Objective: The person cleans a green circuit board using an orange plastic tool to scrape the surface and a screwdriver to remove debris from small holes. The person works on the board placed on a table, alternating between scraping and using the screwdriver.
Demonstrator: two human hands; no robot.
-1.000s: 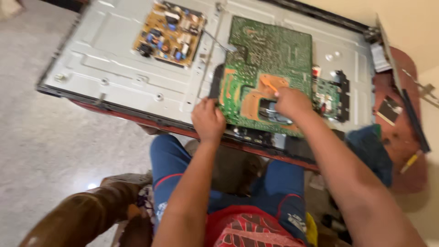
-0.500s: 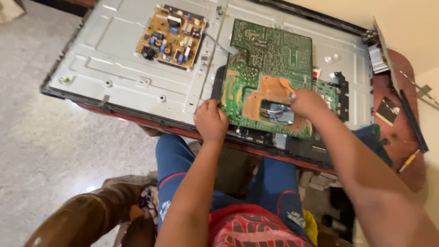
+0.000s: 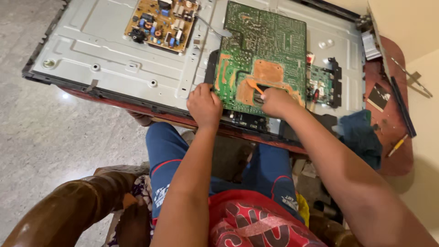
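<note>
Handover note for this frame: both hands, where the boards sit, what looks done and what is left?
Left hand: fist gripping the left lower edge of the large green circuit board.
Right hand: holds an orange-handled tool against that board's copper patch.
The board lies loose, solder side up, on the grey metal back panel.
The yellow board is seated upper left.
Left: work at the copper patch appears unfinished.

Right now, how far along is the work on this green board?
Done: the TV back panel lies exposed. In hand: the left hand steadies the green circuit board at its edge, the right hand works an orange-handled tool on it. Left: the yellow board sits untouched.
</note>
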